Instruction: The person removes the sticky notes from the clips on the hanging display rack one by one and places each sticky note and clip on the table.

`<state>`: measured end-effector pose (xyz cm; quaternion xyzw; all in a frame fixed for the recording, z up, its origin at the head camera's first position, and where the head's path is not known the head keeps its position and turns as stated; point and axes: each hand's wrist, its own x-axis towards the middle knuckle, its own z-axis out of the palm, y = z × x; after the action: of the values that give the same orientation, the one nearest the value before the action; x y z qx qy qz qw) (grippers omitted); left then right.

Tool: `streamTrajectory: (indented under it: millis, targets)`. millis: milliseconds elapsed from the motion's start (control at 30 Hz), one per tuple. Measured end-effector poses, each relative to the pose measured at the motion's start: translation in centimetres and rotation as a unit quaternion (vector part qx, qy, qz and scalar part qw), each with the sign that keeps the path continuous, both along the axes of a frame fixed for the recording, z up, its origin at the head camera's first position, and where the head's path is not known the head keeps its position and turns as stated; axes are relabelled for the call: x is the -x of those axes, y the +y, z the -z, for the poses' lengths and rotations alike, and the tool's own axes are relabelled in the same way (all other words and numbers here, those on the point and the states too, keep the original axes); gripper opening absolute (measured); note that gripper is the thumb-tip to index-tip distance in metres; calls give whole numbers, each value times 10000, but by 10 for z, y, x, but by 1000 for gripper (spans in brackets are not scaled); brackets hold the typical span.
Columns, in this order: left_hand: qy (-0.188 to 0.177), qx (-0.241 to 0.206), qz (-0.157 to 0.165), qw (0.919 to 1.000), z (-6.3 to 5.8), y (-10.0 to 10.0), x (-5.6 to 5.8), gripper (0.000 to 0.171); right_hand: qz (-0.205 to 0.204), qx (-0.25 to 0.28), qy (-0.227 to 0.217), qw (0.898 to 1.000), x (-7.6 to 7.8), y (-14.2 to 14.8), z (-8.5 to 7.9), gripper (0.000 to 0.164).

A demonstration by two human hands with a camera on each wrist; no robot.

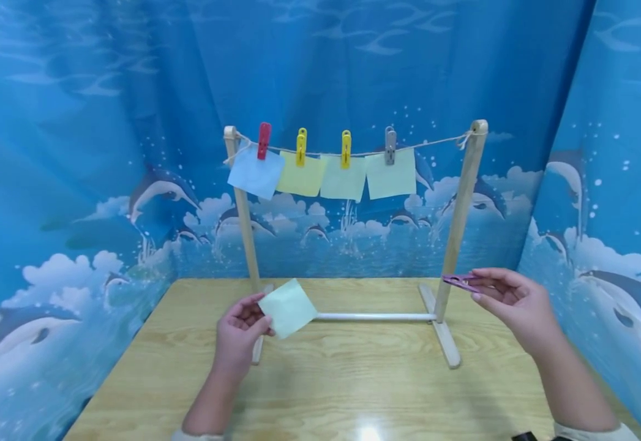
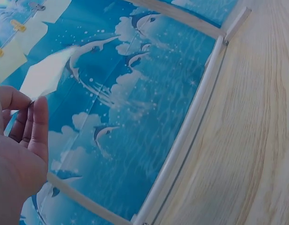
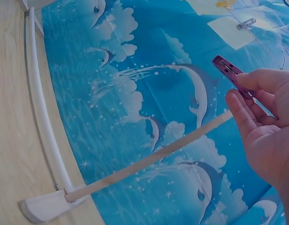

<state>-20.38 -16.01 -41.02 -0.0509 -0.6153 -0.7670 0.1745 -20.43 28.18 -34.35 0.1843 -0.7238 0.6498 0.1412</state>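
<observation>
My left hand (image 1: 239, 331) pinches a pale green paper square (image 1: 288, 308) by its left corner, in front of the rack's left post. In the left wrist view the same paper (image 2: 49, 72) sticks up beyond the thumb and fingertips. Over by the right post, my right hand (image 1: 518, 306) holds a purple clothespin (image 1: 460, 282) between thumb and fingers. The right wrist view shows that clothespin (image 3: 233, 76) gripped at one end. On the string (image 1: 430, 143) hang a blue paper (image 1: 256, 173), a yellow one (image 1: 300, 176) and two pale green ones (image 1: 392, 176), each under a clothespin.
The wooden rack's right post (image 1: 461, 214) and left post (image 1: 247, 226) stand on flat feet (image 1: 447, 343), joined by a white bar (image 1: 375, 316). A red (image 1: 264, 141), two yellow (image 1: 345, 149) and a grey clothespin (image 1: 390, 146) sit on the string. Dolphin-print curtains surround the wooden table (image 1: 326, 380).
</observation>
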Motion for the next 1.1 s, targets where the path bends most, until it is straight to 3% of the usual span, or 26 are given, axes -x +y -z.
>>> streamTrajectory:
  millis: [533,833,1100]
  targets:
    - [-325,-156,-712,9968,3,-22,-2,35,323,243,-553,9976,-5,13,23,34]
    - [-127,-915,-875,9919,0,-32,-1,35,355,716,-768,9938,-5,18,36,34]
    - [-397,-1094,-1044,9877,0,-40,-4,35,573,876,-798,9913,-7,21,48,34]
